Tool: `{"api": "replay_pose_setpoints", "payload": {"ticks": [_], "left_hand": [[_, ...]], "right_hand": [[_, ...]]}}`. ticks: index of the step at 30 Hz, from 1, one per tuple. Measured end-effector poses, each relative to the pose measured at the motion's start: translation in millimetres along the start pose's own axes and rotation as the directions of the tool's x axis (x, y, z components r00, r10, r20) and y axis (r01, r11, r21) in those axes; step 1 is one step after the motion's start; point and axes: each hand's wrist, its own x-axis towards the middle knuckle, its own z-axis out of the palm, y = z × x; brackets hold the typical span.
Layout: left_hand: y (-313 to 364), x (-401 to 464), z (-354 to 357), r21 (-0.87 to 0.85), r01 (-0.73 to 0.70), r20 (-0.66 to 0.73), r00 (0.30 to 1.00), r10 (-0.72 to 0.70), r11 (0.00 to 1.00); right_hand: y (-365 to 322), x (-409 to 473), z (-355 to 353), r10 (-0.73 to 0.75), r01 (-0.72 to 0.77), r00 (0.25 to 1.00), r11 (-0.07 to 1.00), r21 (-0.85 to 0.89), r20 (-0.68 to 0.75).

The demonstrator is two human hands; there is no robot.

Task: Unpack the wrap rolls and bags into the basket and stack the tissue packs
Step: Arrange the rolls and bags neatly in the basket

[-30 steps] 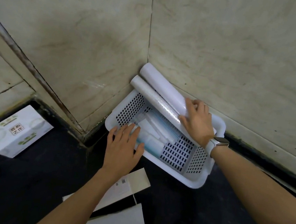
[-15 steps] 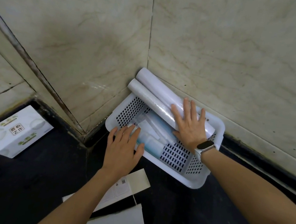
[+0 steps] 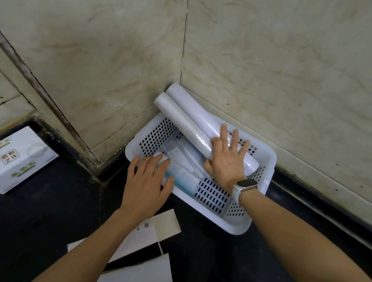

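White plastic, perforated all over, the basket [image 3: 244, 225] sits on the dark floor [image 3: 33, 228], pushed into the corner where two marbled walls [image 3: 281, 59] meet. Two wrap rolls [image 3: 183, 117] lie slanted across its far side, side by side and touching, their upper ends jutting over the rim into the wall corner and their lower ends resting inside. Clear bags [image 3: 182, 175] with a bluish tint lie flat on the basket's bottom, beneath and in front of the rolls.

Flat and spread, the right hand [image 3: 226, 161] presses palm-down on the lower part of the rolls, fingers splayed rather than curled around them; a pale watch [image 3: 245, 185] is on that wrist. Its forearm crosses the near right rim. Also flat, the left hand [image 3: 147, 182] lies over the near left rim with its fingertips on the bags, gripping nothing.

Near the floor's left edge, well apart from the basket, a tissue pack [image 3: 10, 161] lies against the dark skirting. Flattened white cardboard [image 3: 144, 262] lies on the floor just in front of the basket, partly under the left forearm.
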Motion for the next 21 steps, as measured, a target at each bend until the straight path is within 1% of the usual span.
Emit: {"api": "replay_pose_setpoints", "payload": {"ticks": [3,4,5,8,12,15,17,19,21], "left_hand": [[1.4,-0.7,-1.4,-0.004,-0.001,0.001,1.0,0.001,1.0],[1.5,-0.9,-1.7,-0.008,0.001,0.004,1.0,-0.001,1.0],[1.2,-0.8,-2.2,-0.014,0.004,0.006,1.0,-0.004,1.0],[0.6,-1.1,-3.4,-0.011,0.004,0.02,1.0,-0.004,1.0],[-1.2,0.9,-4.4,0.032,-0.012,0.043,0.999,0.011,0.999],[-8.4,6.8,-7.2,0.026,-0.057,0.094,0.994,0.054,0.998],[-14.1,11.3,-8.0,0.022,-0.11,0.127,0.986,0.107,0.994],[-19.4,16.9,-7.4,0.035,-0.162,0.138,0.978,0.156,0.986],[-23.6,21.3,-7.8,0.025,-0.175,0.126,0.977,0.17,0.984]], "right_hand": [[6.2,-8.4,0.1,-0.04,0.036,0.999,0.976,0.216,0.016],[7.1,-9.5,0.6,-0.049,0.044,0.999,0.971,0.236,0.014],[6.8,-9.7,1.4,-0.06,0.055,0.998,0.975,0.217,0.018],[5.2,-9.7,5.4,-0.086,0.081,0.994,0.993,0.086,0.065],[0.7,-11.7,5.2,-0.142,0.152,0.987,0.974,-0.165,0.07],[-1.8,-14.0,-0.2,-0.162,0.178,0.983,0.956,-0.233,0.084],[-4.0,-18.0,-8.0,-0.237,0.238,0.971,0.951,-0.199,0.029],[-8.1,-26.3,-13.5,-0.384,0.367,0.917,0.917,-0.155,-0.106],[-14.2,-32.6,-8.2,-0.477,0.475,0.86,0.878,-0.059,-0.183]]}}
